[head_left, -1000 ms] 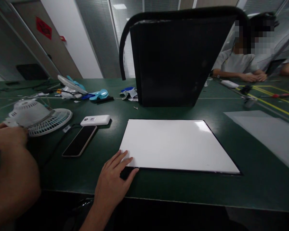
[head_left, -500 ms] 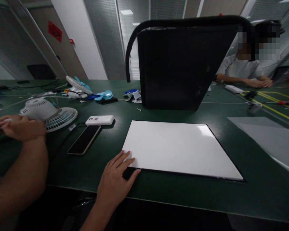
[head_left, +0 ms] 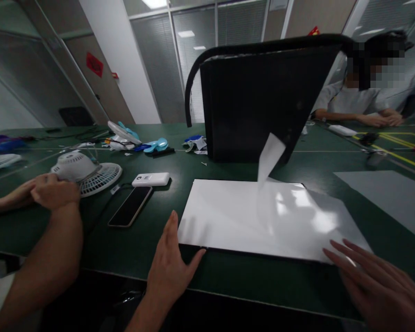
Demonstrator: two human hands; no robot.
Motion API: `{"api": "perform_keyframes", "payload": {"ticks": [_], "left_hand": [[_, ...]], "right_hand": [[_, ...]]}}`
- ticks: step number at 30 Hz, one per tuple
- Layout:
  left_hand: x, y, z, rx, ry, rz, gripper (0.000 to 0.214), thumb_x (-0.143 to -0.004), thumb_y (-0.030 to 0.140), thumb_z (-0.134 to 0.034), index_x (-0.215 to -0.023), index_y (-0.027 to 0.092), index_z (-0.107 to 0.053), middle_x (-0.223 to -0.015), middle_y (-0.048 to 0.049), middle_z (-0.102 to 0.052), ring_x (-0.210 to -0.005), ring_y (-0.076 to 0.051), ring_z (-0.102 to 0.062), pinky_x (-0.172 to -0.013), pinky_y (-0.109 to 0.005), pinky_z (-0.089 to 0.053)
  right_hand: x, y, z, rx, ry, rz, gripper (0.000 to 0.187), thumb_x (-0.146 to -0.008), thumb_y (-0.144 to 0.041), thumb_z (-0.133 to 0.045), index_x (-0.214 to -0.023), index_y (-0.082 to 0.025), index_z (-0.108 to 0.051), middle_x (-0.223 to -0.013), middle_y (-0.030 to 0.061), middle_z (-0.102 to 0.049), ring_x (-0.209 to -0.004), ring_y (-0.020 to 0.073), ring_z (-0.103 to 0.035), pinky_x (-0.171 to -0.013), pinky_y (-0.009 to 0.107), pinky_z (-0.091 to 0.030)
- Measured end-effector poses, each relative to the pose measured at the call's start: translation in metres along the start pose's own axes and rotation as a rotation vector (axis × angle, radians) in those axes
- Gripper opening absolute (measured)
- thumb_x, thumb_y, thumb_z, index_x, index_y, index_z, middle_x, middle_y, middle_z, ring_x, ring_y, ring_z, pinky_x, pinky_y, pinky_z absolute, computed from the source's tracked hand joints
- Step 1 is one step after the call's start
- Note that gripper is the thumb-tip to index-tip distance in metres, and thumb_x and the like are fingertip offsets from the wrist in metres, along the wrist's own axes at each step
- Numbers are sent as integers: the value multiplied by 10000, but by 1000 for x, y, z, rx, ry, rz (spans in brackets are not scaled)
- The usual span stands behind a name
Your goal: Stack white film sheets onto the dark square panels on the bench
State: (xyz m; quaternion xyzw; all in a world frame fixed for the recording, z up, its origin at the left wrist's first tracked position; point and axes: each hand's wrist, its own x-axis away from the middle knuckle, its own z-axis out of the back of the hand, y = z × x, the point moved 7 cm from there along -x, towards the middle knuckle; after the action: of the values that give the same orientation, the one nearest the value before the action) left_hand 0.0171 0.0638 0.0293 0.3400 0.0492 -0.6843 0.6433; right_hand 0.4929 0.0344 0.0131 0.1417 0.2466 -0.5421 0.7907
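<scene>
A white rectangular board [head_left: 221, 216] with a thin dark edge lies flat on the green table. Over its right part lies a thin, glossy translucent sheet [head_left: 323, 221], slightly askew and reaching past the board's right edge. From the far edge a pale strip or curled flap [head_left: 270, 157] stands up; whether it belongs to the sheet I cannot tell. My left hand [head_left: 171, 267] is open by the board's near left corner, thumb spread from the fingers. At the near right corner my right hand [head_left: 376, 281] is open, fingers stretched over the sheet; contact is unclear.
A phone [head_left: 130, 207] and a white power bank [head_left: 151, 179] lie left of the board. Further left, another person's hands [head_left: 53, 191] are at a white fan [head_left: 100, 177]. A black bin-like container [head_left: 256, 101] stands behind; another sheet [head_left: 390, 198] lies right.
My right hand has come into view at the right. The glossy sheet now lies over the board, with the flap standing up. My left fingers have come off the board's corner.
</scene>
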Motion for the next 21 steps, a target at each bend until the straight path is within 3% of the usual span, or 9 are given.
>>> {"api": "perform_keyframes", "payload": {"ticks": [4,8,11,14,17,21], "left_hand": [[1,4,2,20,21,-30,1110,-972,462,-735,-1761,252,16,-1814,-215,-215,-1651,-416,-301,-1254,-652,-440],[-2,6,3,10,14,-42,1084,-975,483,-739,-1763,256,-29,-1805,-217,-238,-1652,-415,-300,-1252,-665,-439],[-4,5,1,-19,-18,-63,879,-977,474,-739,-1711,269,-302,-1774,-189,-332,-1603,-421,-399,-1217,-672,-481],[-5,8,-1,12,-65,-153,442,-980,399,-737,-1404,294,-677,-1592,-125,-600,-1483,-384,-563,-1170,-636,-541],[-6,9,-2,51,-91,-184,238,-954,335,-763,-1188,299,-776,-1404,-86,-740,-1375,-353,-657,-1128,-613,-577],[-8,12,0,43,-66,-189,231,-935,318,-780,-1165,301,-795,-1397,-80,-751,-1356,-353,-672,-1112,-616,-585]], "right_hand": [[-8,-10,-19,-17,56,49,442,-1105,-439,-454,-1525,-355,-567,-1545,-18,-590,-1348,300,-622,-1130,599,-500],[-9,-11,-19,-38,29,78,408,-1117,-439,-467,-1494,-353,-596,-1529,-32,-603,-1377,262,-608,-1220,559,-463],[-10,-12,-16,-74,28,76,391,-1118,-430,-489,-1480,-341,-609,-1546,-25,-590,-1403,228,-588,-1293,513,-412],[-11,-15,-15,-80,7,77,414,-1115,-434,-492,-1509,-351,-585,-1574,-20,-563,-1435,225,-561,-1304,528,-412],[-11,-16,-17,-81,-49,80,455,-1111,-445,-473,-1557,-377,-535,-1609,-9,-525,-1468,266,-531,-1249,636,-465],[-11,-14,-18,-99,-77,93,469,-1109,-425,-457,-1573,-390,-512,-1610,1,-522,-1471,296,-529,-1188,722,-484]]}}
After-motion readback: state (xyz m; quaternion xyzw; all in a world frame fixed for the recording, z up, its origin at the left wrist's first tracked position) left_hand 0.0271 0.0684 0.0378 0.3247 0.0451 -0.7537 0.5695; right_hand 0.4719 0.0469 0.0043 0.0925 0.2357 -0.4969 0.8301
